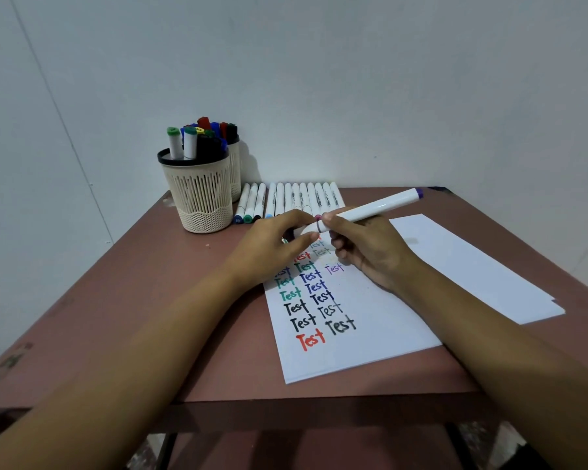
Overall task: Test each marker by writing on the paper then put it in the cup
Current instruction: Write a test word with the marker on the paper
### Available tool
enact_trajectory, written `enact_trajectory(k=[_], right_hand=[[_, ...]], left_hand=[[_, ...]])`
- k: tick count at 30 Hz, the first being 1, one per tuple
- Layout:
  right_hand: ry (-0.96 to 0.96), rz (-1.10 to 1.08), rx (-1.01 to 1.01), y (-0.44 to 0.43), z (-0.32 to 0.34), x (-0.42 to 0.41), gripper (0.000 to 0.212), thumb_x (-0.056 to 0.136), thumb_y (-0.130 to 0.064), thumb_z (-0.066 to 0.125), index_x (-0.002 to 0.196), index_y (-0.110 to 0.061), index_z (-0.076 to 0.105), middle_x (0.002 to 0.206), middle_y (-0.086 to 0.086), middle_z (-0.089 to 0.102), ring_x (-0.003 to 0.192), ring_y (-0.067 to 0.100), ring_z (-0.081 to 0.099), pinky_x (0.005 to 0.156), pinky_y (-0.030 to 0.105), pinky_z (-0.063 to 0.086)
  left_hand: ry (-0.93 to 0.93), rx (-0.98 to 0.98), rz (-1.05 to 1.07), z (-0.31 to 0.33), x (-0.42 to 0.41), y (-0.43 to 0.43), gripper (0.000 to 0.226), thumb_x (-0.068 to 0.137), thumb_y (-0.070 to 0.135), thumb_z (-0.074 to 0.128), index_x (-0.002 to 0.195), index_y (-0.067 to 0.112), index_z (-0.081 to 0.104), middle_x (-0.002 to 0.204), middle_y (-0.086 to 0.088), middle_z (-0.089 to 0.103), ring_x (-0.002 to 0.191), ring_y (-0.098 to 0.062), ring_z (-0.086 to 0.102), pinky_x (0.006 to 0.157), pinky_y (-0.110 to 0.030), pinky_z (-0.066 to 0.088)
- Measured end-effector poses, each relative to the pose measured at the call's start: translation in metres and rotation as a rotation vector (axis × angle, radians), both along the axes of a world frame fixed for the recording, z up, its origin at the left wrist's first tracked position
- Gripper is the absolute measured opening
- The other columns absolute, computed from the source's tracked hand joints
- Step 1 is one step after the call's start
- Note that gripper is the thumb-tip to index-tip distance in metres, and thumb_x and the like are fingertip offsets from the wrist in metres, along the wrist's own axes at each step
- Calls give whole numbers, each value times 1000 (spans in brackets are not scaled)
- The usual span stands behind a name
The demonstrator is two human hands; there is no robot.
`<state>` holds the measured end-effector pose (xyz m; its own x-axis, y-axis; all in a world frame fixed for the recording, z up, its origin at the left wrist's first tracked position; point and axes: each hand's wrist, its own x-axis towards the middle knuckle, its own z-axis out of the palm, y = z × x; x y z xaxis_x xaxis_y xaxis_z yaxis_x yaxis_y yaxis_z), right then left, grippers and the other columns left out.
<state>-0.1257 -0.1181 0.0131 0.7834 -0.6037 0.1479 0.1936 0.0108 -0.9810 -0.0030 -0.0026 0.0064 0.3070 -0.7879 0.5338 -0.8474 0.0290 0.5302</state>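
Both hands met above the top of the paper. The right hand (370,252) curled round a white, purple-ended marker (374,208), and the left hand (272,245) pinched its near end at the cap; whether the cap was going on or coming off could not be told.

The counter (150,317) offered bare room on the left, a free path toward the cup. Its front edge lay near the paper (353,344), so a dragging forearm might have slid the sheet off or smeared the purple "Test" beside the right hand. The cup (201,198), back left, looked crowded, so forcing another marker in could have tipped it. The row of loose markers (296,198) just beside it might have rolled if brushed. A half-seated cap risked stray ink.
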Motion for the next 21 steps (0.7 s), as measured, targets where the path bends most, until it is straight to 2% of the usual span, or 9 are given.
enact_trajectory(k=[2, 4, 9, 12, 14, 17, 21], right_hand=[[-6, 17, 10, 0, 0, -1, 24, 88, -12, 65, 102, 7, 63, 56, 1, 49, 51, 9, 45, 44, 18, 36], [-22, 42, 36, 0, 1, -1, 17, 88, -11, 64, 95, 4, 63, 56, 1, 52, 50, 8, 48, 44, 17, 39], [-42, 109, 92, -2, 1, -2, 18, 88, -8, 62, 100, 5, 61, 58, 2, 54, 50, 7, 51, 48, 15, 44], [-28, 121, 106, -1, 1, -2, 16, 89, -9, 61, 99, 4, 61, 57, 1, 55, 50, 7, 51, 48, 14, 45], [-34, 116, 111, -1, 2, -1, 13, 89, -9, 61, 94, 2, 61, 56, 1, 55, 49, 7, 51, 48, 14, 44], [-50, 100, 129, -1, 7, -1, 11, 89, -10, 60, 80, -3, 60, 54, 1, 55, 49, 8, 50, 47, 15, 44], [-92, 115, 217, 1, 15, -4, 11, 88, -16, 60, 83, -7, 62, 56, 1, 57, 49, 8, 51, 46, 15, 44]], left_hand=[[-7, -30, -1, 0, -2, 1, 23, 90, 25, 60, 109, 13, 63, 89, -7, 67, 81, -16, 60, 74, -33, 47], [-15, -67, -4, 0, -5, 1, 22, 89, 23, 61, 107, 10, 63, 85, -8, 67, 76, -18, 60, 71, -34, 46], [-36, -120, -4, 0, -8, 0, 20, 89, 21, 62, 102, 5, 64, 70, -5, 62, 64, -14, 52, 57, -19, 38], [-29, -120, -8, -2, -9, -1, 19, 89, 21, 62, 101, 5, 63, 69, -6, 61, 63, -15, 51, 55, -20, 36], [39, -115, -19, -1, -10, -2, 15, 89, 21, 62, 97, 8, 63, 65, 1, 57, 56, -8, 48, 52, -16, 34], [337, -100, -46, 5, -13, -5, 6, 86, 18, 65, 89, 13, 64, 68, 4, 57, 56, 0, 48, 55, -11, 37], [955, -113, -158, 14, -11, -6, 1, 84, 12, 64, 84, 12, 63, 75, -2, 59, 71, -13, 52, 60, -22, 36]])
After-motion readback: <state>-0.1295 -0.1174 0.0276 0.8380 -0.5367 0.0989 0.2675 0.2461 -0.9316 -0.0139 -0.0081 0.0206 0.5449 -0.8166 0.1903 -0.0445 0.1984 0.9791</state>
